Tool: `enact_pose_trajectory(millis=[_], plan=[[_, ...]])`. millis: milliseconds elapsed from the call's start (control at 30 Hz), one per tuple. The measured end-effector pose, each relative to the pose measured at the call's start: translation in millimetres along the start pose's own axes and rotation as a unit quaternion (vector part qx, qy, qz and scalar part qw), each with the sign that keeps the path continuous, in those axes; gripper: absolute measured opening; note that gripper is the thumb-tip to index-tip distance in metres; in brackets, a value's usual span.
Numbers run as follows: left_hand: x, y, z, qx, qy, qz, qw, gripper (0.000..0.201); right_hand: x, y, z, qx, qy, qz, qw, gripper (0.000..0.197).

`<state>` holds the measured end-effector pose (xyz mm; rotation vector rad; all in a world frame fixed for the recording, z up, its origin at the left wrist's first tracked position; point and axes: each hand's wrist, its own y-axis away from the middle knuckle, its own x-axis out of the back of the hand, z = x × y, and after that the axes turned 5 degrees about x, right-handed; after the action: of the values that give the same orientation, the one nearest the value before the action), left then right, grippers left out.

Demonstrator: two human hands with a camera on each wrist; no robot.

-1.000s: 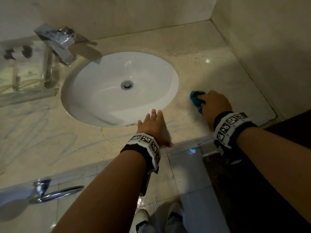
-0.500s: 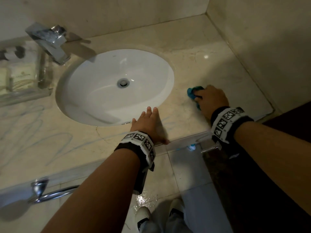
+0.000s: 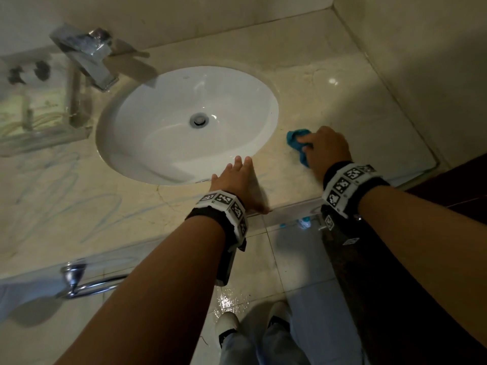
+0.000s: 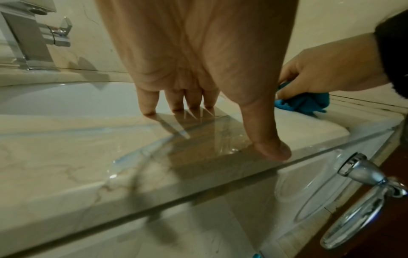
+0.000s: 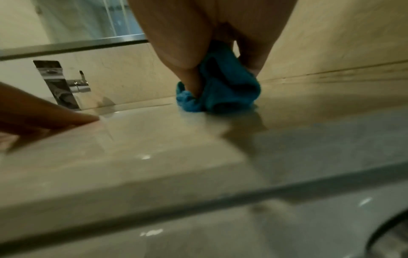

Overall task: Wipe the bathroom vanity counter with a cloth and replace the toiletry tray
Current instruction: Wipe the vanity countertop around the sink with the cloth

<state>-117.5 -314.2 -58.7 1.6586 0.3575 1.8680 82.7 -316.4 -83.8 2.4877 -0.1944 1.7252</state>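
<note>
A bunched blue cloth lies on the beige marble counter just right of the sink. My right hand grips it and presses it down onto the stone. In the right wrist view the thumb and fingers pinch the cloth from both sides. My left hand rests flat on the counter's front strip, fingers straight and reaching the basin rim, thumb at the edge. The left wrist view shows its fingertips on the marble and the cloth beyond. A clear tray sits at the far left.
The white oval sink fills the middle, with a square chrome faucet behind it on the left. Blue scribble marks cover the left counter. A chrome towel ring hangs below the front edge. Walls close off the back and right.
My right hand has slid the cloth a little toward the sink. The left hand has stayed planted in front of the basin.
</note>
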Motion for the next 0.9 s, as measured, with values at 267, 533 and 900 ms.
enact_pose_trajectory(millis=[267,533,900], plan=[[1,3,0,0.004,0.002,0.001,1.000,0.128,-19,63,-40,0.131,-0.061,-0.072,0.987,0.029],[0,0,-2,-0.004,-0.006,0.012,1.000,0.129,-7,33,-5,0.007,0.018,0.012,1.000,0.033],[-1,-3,0,0.003,0.002,0.000,1.000,0.131,21,36,38,0.025,0.055,-0.024,0.998,0.034]])
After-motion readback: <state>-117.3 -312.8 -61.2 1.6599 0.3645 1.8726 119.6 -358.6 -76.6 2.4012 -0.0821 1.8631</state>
